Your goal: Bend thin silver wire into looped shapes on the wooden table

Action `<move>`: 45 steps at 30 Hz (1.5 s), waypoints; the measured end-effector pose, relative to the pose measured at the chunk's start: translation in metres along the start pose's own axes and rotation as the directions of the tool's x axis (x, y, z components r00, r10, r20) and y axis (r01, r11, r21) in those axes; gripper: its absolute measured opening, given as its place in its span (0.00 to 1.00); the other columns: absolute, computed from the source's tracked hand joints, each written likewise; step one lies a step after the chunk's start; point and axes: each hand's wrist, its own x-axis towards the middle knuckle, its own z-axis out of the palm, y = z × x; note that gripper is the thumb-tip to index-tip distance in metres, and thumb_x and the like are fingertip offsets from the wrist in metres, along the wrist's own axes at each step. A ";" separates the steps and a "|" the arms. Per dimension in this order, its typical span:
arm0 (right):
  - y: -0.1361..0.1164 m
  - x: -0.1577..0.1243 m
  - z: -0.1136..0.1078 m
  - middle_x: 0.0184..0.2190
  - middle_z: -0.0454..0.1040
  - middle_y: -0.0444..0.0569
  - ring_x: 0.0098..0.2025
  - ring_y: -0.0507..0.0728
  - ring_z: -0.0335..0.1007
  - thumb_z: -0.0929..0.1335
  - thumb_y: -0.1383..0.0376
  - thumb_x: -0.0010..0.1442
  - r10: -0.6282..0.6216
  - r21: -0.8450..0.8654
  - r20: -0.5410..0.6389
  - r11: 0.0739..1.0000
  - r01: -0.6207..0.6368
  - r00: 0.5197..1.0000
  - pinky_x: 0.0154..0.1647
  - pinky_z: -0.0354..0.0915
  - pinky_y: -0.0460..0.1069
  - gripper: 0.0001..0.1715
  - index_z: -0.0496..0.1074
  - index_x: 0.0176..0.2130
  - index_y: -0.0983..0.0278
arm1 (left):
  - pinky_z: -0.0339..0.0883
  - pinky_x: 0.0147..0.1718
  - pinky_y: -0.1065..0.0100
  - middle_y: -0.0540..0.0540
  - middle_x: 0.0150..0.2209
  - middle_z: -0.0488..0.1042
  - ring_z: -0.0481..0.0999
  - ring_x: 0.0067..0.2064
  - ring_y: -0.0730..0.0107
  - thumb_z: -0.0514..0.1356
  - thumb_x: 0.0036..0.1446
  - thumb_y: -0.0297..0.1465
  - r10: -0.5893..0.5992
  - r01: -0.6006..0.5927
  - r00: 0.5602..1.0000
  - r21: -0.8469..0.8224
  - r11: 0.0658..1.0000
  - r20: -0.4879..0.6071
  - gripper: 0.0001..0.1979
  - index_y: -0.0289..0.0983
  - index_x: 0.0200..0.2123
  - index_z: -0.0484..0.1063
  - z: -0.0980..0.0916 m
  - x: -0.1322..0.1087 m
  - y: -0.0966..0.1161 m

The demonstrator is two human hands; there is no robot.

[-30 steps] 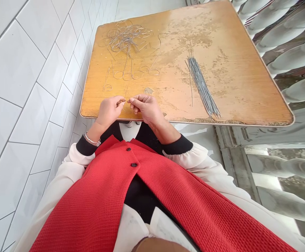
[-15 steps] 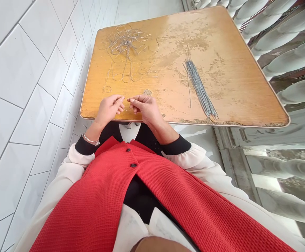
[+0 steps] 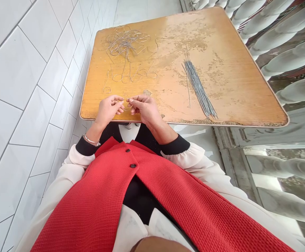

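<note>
Wire: a fine length, located between the two hands, just above the near edge of the worktop. Only a short, faint curve of it shows below the fingertips. Its long axis, as far as can be made out, runs roughly from side to side, in line with the near edge. Which way either end points cannot be told; the fingers cover them.

Right hand: thumb and forefinger are pinched together, judged to be gripping the wire. Left hand: thumb and forefinger nearly meet, just beside the right fingertips; whether this grip bears on the wire cannot be told.

Risks, by judgement: so thin a wire could roll or spring out of a light pinch; uneven pressure could kink it or twist the curve out of plane; a loose end could prick a bare fingertip.

Beyond the hands lie several bent loops, and past them a tangle. Pieces set against the tangle could snag in it.

To the right lies a bundle of grey rods, its long axis slanting from far left to near right. One stray rod lies beside it, more nearly straight away from the person. A tiled wall stands left of the worktop, balusters right.
</note>
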 end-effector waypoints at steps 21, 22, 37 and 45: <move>0.013 0.018 -0.014 0.27 0.76 0.45 0.24 0.50 0.66 0.72 0.64 0.58 -0.409 -0.540 0.155 0.727 0.424 0.899 0.29 0.64 0.48 0.07 0.81 0.35 0.63 | 0.66 0.25 0.79 0.56 0.22 0.73 0.74 0.23 0.83 0.60 0.60 0.18 0.095 -0.096 0.995 0.023 0.995 0.013 0.08 0.34 0.31 0.73 -0.001 0.004 -0.007; 0.012 0.017 -0.013 0.27 0.75 0.45 0.23 0.49 0.65 0.72 0.61 0.59 -0.387 -0.516 0.145 0.756 0.403 0.911 0.28 0.64 0.48 0.08 0.81 0.36 0.64 | 0.67 0.25 0.79 0.55 0.22 0.73 0.74 0.23 0.83 0.60 0.61 0.18 0.098 -0.098 0.995 0.019 0.995 0.004 0.09 0.34 0.30 0.72 -0.001 0.004 -0.006; 0.012 0.006 -0.006 0.16 0.68 0.42 0.19 0.49 0.62 0.75 0.59 0.54 -0.148 -0.386 0.019 0.911 0.143 0.989 0.23 0.57 0.46 0.16 0.71 0.23 0.63 | 0.68 0.24 0.77 0.54 0.25 0.75 0.74 0.23 0.82 0.61 0.62 0.21 0.000 -0.021 0.995 -0.217 0.976 -0.097 0.08 0.35 0.30 0.69 -0.001 0.004 -0.004; 0.020 0.010 -0.011 0.15 0.67 0.42 0.19 0.49 0.59 0.74 0.47 0.47 -0.060 -0.398 0.056 0.914 0.078 0.997 0.23 0.55 0.46 0.23 0.69 0.23 0.62 | 0.63 0.21 0.78 0.52 0.23 0.75 0.73 0.22 0.82 0.60 0.61 0.19 -0.104 0.084 0.992 -0.247 0.965 -0.069 0.11 0.33 0.26 0.69 -0.001 0.002 -0.006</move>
